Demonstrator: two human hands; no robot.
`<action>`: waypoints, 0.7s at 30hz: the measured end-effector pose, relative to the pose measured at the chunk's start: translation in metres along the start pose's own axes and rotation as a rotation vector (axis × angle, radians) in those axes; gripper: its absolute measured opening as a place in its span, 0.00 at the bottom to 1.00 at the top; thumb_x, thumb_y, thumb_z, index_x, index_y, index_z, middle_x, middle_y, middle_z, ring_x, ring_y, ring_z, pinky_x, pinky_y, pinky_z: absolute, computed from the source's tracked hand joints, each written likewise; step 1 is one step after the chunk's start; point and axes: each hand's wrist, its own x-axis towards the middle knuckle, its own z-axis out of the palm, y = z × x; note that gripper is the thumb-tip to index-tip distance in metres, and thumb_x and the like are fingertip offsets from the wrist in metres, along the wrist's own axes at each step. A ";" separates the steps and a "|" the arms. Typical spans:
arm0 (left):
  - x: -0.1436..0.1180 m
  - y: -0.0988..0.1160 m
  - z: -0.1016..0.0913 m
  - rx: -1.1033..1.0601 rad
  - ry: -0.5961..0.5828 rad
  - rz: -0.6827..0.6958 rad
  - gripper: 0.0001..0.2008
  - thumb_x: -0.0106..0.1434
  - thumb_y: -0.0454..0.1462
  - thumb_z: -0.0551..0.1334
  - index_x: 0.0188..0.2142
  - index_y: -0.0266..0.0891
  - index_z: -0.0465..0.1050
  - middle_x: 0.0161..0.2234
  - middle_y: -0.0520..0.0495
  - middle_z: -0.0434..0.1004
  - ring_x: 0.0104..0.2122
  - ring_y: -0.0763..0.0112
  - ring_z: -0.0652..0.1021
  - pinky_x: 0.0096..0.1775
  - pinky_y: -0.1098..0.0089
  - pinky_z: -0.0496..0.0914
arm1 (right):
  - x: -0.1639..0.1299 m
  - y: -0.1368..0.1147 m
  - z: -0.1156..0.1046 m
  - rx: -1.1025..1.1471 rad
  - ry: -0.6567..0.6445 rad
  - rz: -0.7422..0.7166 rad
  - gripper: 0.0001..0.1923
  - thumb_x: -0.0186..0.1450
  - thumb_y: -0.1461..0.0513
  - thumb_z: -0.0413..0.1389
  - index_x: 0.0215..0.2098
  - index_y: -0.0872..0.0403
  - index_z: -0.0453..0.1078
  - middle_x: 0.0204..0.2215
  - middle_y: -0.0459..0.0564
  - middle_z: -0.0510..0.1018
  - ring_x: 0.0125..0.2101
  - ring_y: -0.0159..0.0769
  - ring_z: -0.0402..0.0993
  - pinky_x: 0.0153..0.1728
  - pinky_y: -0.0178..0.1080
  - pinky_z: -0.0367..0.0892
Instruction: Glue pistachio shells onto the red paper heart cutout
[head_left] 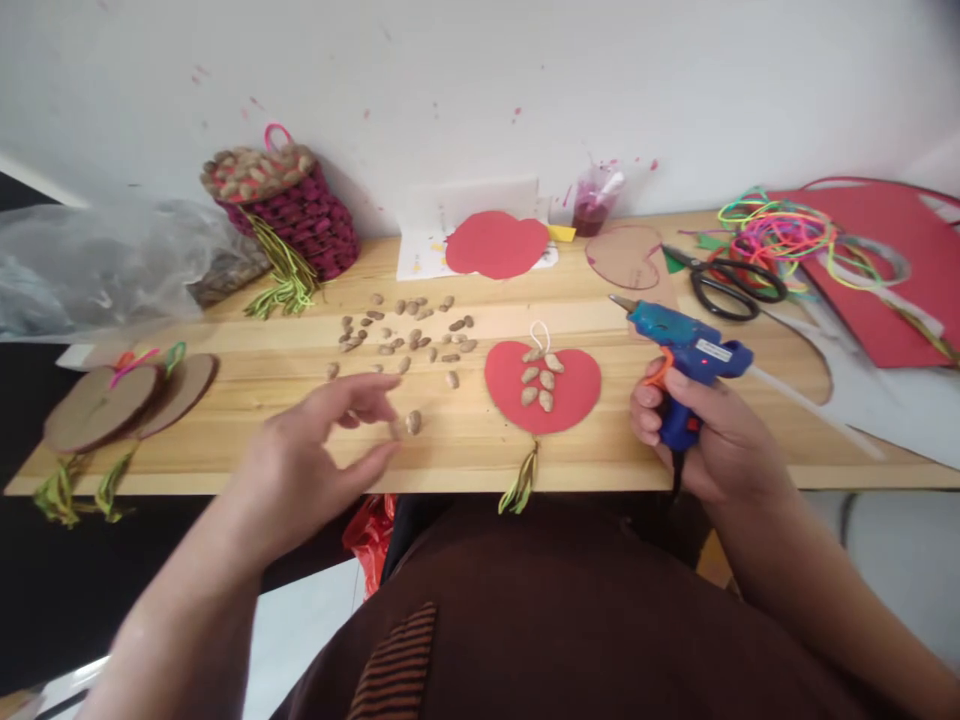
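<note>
The left hand (315, 455) hovered low over the wooden worktop (465, 440), fingers spread and loosely curled, thumb and forefinger apart and closing toward a single peanut shell (413, 422) that lay just off its fingertips at about three o'clock. Nothing was held in it yet. The right hand (694, 435) was wrapped firmly around the grip of the blue glue gun (686, 350), a finger resting at the orange trigger.

The red apple-shaped cutout (543, 387) lay flat near the front edge of the worktop, between the two hands, with five shells already stuck in a cluster down its middle, a white loop at twelve o'clock and a green tassel hanging off the edge at six.

The gun's barrel ran along a line from four o'clock to ten o'clock, its nozzle aimed up-left, above and past the cutout rather than at it. The loose shell lay with its long axis nearly upright, twelve to six.

To do this well, it seemed best to pinch the shell by its ends, keep the hot nozzle clear of the fingers, and lay the shell lengthwise like its neighbours. More loose shells (409, 335) were scattered at eleven o'clock from the cutout.
</note>
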 end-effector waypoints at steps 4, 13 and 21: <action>0.035 0.058 0.041 -0.074 -0.059 0.235 0.24 0.63 0.30 0.63 0.59 0.42 0.65 0.41 0.49 0.79 0.41 0.68 0.79 0.48 0.65 0.74 | -0.001 0.000 0.000 0.015 -0.006 0.003 0.12 0.55 0.60 0.68 0.34 0.54 0.73 0.22 0.44 0.74 0.20 0.28 0.69 0.17 0.29 0.63; 0.064 0.088 0.092 -0.044 -0.091 0.333 0.22 0.63 0.26 0.59 0.56 0.38 0.64 0.41 0.46 0.79 0.42 0.63 0.78 0.48 0.58 0.73 | -0.004 -0.002 0.000 0.032 -0.028 0.018 0.11 0.55 0.59 0.68 0.33 0.53 0.74 0.22 0.43 0.74 0.20 0.29 0.68 0.17 0.30 0.63; 0.065 0.089 0.093 -0.010 -0.129 0.327 0.22 0.64 0.26 0.60 0.56 0.38 0.64 0.40 0.46 0.79 0.42 0.62 0.78 0.49 0.57 0.73 | -0.004 0.000 -0.004 0.063 -0.050 0.027 0.09 0.57 0.59 0.67 0.34 0.53 0.75 0.23 0.43 0.74 0.20 0.28 0.69 0.18 0.30 0.64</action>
